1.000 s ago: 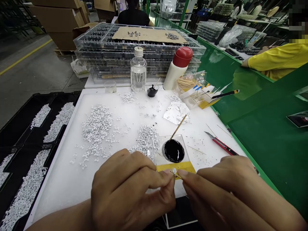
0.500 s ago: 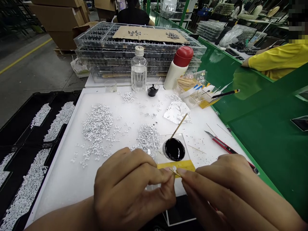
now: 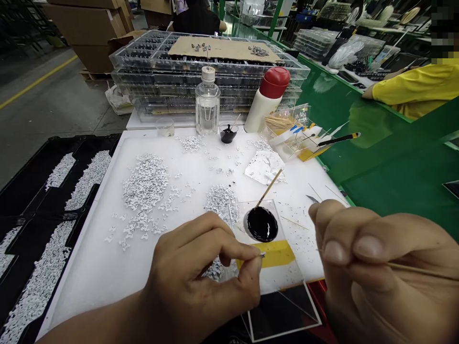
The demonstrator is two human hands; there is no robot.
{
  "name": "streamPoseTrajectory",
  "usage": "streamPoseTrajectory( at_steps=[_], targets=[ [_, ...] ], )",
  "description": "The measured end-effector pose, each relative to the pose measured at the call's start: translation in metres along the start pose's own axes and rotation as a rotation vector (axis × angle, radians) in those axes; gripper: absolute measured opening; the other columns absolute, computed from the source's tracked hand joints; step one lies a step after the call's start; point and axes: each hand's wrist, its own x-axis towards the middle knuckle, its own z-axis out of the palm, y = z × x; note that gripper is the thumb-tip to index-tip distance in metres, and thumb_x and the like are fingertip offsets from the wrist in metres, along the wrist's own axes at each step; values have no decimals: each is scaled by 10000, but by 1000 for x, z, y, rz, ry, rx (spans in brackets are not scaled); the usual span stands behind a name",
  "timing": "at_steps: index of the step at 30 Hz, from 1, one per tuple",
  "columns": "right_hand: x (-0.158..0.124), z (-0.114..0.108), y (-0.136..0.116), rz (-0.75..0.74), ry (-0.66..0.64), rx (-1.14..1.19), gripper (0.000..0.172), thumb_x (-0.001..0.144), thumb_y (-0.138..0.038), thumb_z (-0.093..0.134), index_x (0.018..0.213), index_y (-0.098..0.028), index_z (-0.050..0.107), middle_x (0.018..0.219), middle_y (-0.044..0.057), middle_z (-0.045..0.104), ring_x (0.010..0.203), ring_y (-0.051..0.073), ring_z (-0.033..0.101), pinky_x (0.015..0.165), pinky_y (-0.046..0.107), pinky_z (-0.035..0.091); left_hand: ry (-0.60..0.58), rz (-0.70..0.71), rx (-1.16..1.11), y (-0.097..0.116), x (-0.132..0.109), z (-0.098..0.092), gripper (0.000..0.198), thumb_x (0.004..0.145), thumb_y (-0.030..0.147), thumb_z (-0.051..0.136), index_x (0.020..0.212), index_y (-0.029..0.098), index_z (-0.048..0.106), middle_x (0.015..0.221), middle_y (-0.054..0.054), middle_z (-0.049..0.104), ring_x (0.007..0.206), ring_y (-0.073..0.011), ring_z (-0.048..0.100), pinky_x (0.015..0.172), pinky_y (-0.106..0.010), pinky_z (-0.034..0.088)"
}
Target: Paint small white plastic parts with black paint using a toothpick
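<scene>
white board (image 3: 86, 282) was strewn with small pieces (image 3: 145, 184); a tiny piece (image 3: 263, 254) was pinched by the left hand (image 3: 201, 272), a thin wooden stick (image 3: 423, 270) by the right hand (image 3: 373, 267), near black paint (image 3: 261, 224).

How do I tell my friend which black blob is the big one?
Find the big white board. Near its front edge, beside the person's left hand, lies a clear plate with a yellow strip. The round black pool on that plate is the one: a wooden stick leans in it, and it is far bigger than the little black cup at the back.
</scene>
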Motion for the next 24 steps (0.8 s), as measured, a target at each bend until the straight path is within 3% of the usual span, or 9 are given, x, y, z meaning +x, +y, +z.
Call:
streamPoseTrajectory(
  at_steps=[5,8,11,15,20,24],
  targets=[
    [-8,17,6,-30,12,167,137,1166,-309,983,1285,-366,943,1128,3,952,918,209,918,742,308,794,-40,-12,7,1,1,-2,166,1012,40,855,1020,200,811,829,56,804,649,-71,777,561,-121,617],
    [-15,8,9,-104,-158,94,300,1204,-112,855,1429,-309,876,1225,46,954,818,196,882,839,378,825,-49,-6,13,1,1,-4,190,1025,16,835,1050,204,816,845,43,817,646,-84,793,553,-139,637],
    [-18,-1,11,-91,-262,20,452,1192,-23,803,1513,-341,791,1286,55,938,863,212,883,893,429,835,-64,-3,22,1,1,-6,220,1043,-1,820,1091,214,818,860,29,848,661,-110,815,535,-165,653],
    [-18,-1,13,-132,-255,-62,375,1182,-55,829,1466,-296,785,1237,72,925,835,210,848,809,403,803,-65,1,46,0,0,-5,227,1037,3,840,1098,221,827,858,28,862,644,-124,817,511,-183,654],
    [-16,5,17,-113,-273,-16,527,1188,-9,790,1587,-349,732,1301,48,922,993,209,859,888,361,787,-68,-23,26,-1,-2,-5,212,1043,-2,834,1110,199,833,892,28,853,588,-72,743,429,-135,523],
    [-13,5,16,-160,-299,-50,366,1218,-75,823,1517,-274,758,1255,62,919,987,177,842,893,304,784,-68,-11,26,-1,-3,-4,219,1039,-9,839,1099,202,825,886,27,851,630,-91,784,448,-139,558]
  ],
)
